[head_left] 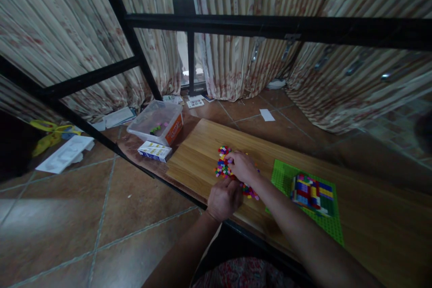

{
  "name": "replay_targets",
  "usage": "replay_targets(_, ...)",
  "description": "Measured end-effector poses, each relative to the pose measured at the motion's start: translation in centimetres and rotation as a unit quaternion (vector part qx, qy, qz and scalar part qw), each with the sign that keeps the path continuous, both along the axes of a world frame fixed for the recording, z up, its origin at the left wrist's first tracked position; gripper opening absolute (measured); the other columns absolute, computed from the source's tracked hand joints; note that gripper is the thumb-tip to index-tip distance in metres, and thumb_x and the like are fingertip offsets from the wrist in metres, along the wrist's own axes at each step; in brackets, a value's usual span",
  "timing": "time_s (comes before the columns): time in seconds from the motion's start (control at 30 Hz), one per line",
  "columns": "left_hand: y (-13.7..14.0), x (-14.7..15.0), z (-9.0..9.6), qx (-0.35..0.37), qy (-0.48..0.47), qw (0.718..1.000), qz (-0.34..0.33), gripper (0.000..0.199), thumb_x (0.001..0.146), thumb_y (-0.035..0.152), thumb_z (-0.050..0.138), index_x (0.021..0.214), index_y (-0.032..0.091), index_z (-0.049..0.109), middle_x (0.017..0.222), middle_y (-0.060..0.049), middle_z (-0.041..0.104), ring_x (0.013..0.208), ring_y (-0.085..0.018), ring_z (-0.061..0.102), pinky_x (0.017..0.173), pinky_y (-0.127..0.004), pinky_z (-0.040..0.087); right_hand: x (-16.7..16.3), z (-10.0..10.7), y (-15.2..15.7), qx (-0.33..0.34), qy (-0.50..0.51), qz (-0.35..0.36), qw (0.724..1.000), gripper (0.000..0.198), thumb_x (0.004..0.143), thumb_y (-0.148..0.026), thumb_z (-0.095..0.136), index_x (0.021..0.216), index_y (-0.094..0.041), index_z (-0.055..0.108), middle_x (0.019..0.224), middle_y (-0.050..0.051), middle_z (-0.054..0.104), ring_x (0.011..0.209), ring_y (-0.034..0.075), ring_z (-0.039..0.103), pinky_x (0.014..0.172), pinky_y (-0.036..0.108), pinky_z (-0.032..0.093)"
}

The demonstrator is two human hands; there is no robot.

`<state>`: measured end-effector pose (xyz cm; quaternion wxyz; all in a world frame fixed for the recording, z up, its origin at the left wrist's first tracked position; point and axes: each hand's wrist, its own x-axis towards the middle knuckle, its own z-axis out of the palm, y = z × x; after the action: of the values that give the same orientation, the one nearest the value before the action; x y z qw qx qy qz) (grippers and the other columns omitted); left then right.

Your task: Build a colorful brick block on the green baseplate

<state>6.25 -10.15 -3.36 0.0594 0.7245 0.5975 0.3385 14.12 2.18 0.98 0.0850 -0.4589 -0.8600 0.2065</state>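
Note:
A pile of small toy bricks [222,169] in many colours lies loose on the wooden board [189,157]. Over the pile reaches my right hand [242,166], its fingers bent together among the bricks; whatever they pinch is too small to make out. My left hand [224,199] is curled closed at the near side of the pile, and its contents are hidden. To the right, a green baseplate [280,177] carries a built block of bricks [305,191] in blue, yellow, red and white. My right forearm passes in front of the baseplate's near left part.
Beyond the board's left end stands a clear plastic box [148,121] with a few bricks inside, a small carton [154,151] before it. A black metal frame [216,21] crosses in front of the curtains. White packaging [65,154] and a paper [267,114] lie on the tiled floor.

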Motion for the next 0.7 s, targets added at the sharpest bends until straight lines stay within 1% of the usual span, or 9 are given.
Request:
replay_targets(0.13,0.0,0.0,0.2,-0.005,-0.002,1.000,0.000,0.012,0.088,0.020,0.047,0.084,0.019,0.058,0.079,-0.004,0.060,0.072,-0.015,0.057,0.064,-0.025,0.043,0.1,0.0,-0.1,-0.007,0.028,-0.012,1.000,0.029,0.079,-0.010,0.056,0.100,-0.023,0.072,0.099,0.005,0.072,0.090,0.018,0.064,0.083,0.028,0.044)
replay_targets(0.23,0.0,0.0,0.2,-0.010,-0.010,1.000,0.001,0.012,0.088,0.021,0.047,0.083,0.020,0.058,0.078,-0.005,0.061,0.072,-0.015,0.057,0.064,-0.026,0.043,0.3,0.2,-0.2,-0.037,0.056,-0.025,0.997,0.029,0.076,-0.009,0.057,0.095,-0.023,0.073,0.090,0.004,0.072,0.082,0.018,0.065,0.077,0.029,0.045)
replay_targets(0.3,0.0,0.0,0.3,-0.019,-0.030,0.999,-0.001,0.013,0.090,0.022,0.046,0.086,0.020,0.058,0.079,-0.005,0.062,0.073,-0.015,0.059,0.066,-0.026,0.044,0.8,0.4,-0.4,-0.061,0.103,-0.039,0.992,0.027,0.075,-0.009,0.057,0.091,-0.023,0.073,0.081,0.003,0.072,0.076,0.017,0.064,0.073,0.029,0.045)
replay_targets(0.37,-0.1,-0.1,0.5,-0.035,-0.075,0.997,0.002,0.016,0.092,0.025,0.044,0.094,0.020,0.059,0.084,-0.005,0.064,0.077,-0.016,0.061,0.070,-0.027,0.046,1.6,0.7,-0.9,-0.094,0.194,-0.068,0.974,0.023,0.073,-0.012,0.058,0.088,-0.022,0.073,0.076,0.001,0.071,0.071,0.016,0.063,0.070,0.028,0.046)
replay_targets(0.43,-0.2,-0.2,1.0,-0.057,-0.153,0.986,0.032,0.021,0.095,0.030,0.042,0.105,0.021,0.057,0.090,-0.005,0.065,0.082,-0.016,0.062,0.074,-0.028,0.048,2.7,1.1,-1.9,-0.157,0.310,-0.111,0.931,0.019,0.070,-0.018,0.063,0.086,-0.021,0.072,0.073,0.001,0.070,0.068,0.015,0.062,0.068,0.028,0.046)
replay_targets(0.5,-0.3,-0.2,1.8,-0.069,-0.248,0.963,0.076,0.026,0.096,0.035,0.039,0.111,0.021,0.054,0.094,-0.005,0.065,0.085,-0.016,0.063,0.076,-0.028,0.048,3.7,1.6,-3.2,-0.244,0.405,-0.153,0.868,0.021,0.066,-0.027,0.069,0.086,-0.020,0.071,0.073,0.000,0.069,0.064,0.014,0.060,0.063,0.028,0.047)
replay_targets(0.57,-0.5,0.1,2.7,-0.074,-0.326,0.938,0.094,0.029,0.097,0.040,0.037,0.111,0.020,0.054,0.094,-0.005,0.065,0.085,-0.016,0.062,0.077,-0.028,0.048,4.4,2.0,-4.9,-0.320,0.459,-0.188,0.807,0.029,0.061,-0.035,0.075,0.085,-0.020,0.071,0.072,0.000,0.069,0.059,0.013,0.058,0.059,0.027,0.046)
replay_targets(0.63,-0.8,0.7,3.5,-0.090,-0.380,0.918,0.070,0.030,0.096,0.044,0.040,0.104,0.020,0.056,0.090,-0.004,0.064,0.081,-0.015,0.060,0.075,-0.026,0.047,4.8,2.3,-6.7,-0.350,0.498,-0.218,0.763,0.033,0.056,-0.039,0.079,0.082,-0.020,0.072,0.071,-0.001,0.068,0.057,0.012,0.055,0.057,0.026,0.045)
replay_targets(0.7,-1.2,1.4,4.1,-0.115,-0.433,0.893,0.044,0.030,0.093,0.047,0.046,0.095,0.019,0.056,0.082,-0.001,0.061,0.072,-0.012,0.056,0.068,-0.023,0.045,4.9,2.3,-8.4,-0.349,0.532,-0.244,0.732,0.034,0.053,-0.040,0.082,0.079,-0.020,0.071,0.072,0.000,0.068,0.061,0.012,0.057,0.059,0.025,0.045)
